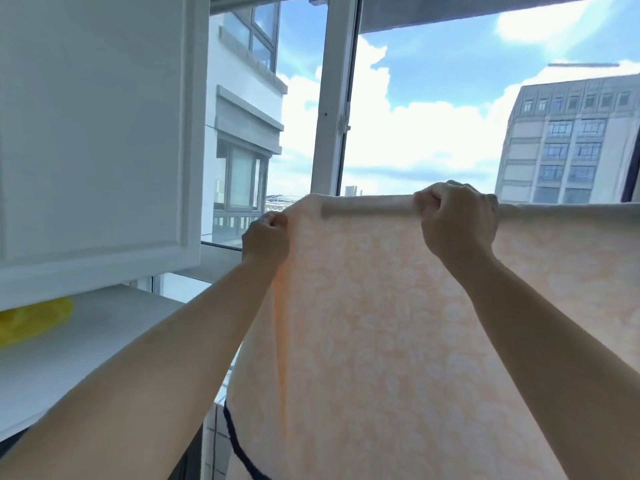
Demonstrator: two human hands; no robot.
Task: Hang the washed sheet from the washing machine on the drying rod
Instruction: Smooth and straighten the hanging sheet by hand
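A pale peach sheet with a faint white flower pattern hangs in front of me, draped over a horizontal drying rod whose outline shows through the top fold. My left hand pinches the sheet's left top corner. My right hand grips the top edge of the sheet over the rod, fingers curled round it. The sheet runs on to the right past the frame edge. A dark trim line shows at its lower left edge.
A white wall cabinet hangs at the left above a white counter with a yellow bag on it. Behind the sheet is a window with a white frame post; buildings and sky lie outside.
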